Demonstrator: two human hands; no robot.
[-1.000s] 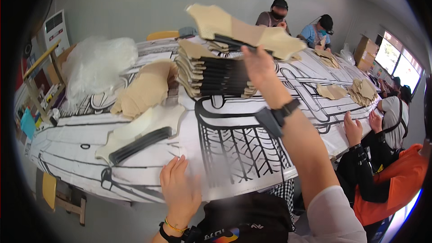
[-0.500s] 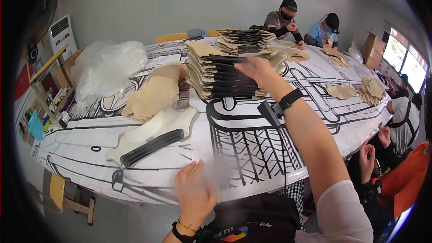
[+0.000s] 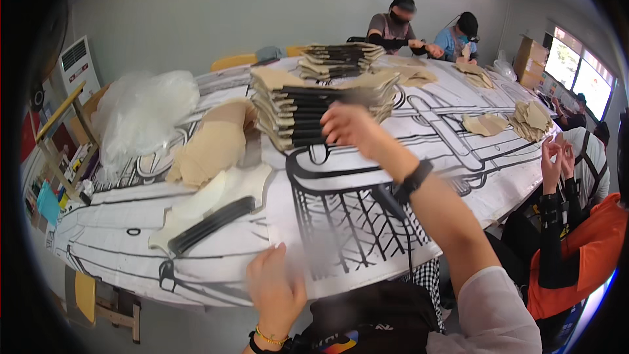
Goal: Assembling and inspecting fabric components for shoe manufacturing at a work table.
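Observation:
My right hand [image 3: 350,132] is in front of a stack of beige cut pieces with black strips [image 3: 304,113]. Its fingers are bent and smeared by motion, so a grip on a piece cannot be told. A dark blur [image 3: 357,96] shows just above the hand. At the near table edge, my left hand [image 3: 275,288] has its fingers loosely bent, partly veiled by a hazy patch, and nothing shows in them. Beyond it lies one cream piece [image 3: 216,200] with a black padded strip [image 3: 211,225] along its near side. Folded beige pieces [image 3: 213,141] rest behind that.
Clear plastic bags [image 3: 147,115] sit at the far left of the line-drawn table cover [image 3: 216,269]. A second stack [image 3: 341,59] stands farther back. Beige pieces [image 3: 531,120] lie to the right. Two people [image 3: 393,23] work across the table; another in orange [image 3: 576,262] sits close on my right.
My right hand has drawn down and nearer from the stack's top, its fingers now more bent. The left hand stays near the edge. The view has shifted slightly; the person in orange has raised their hands.

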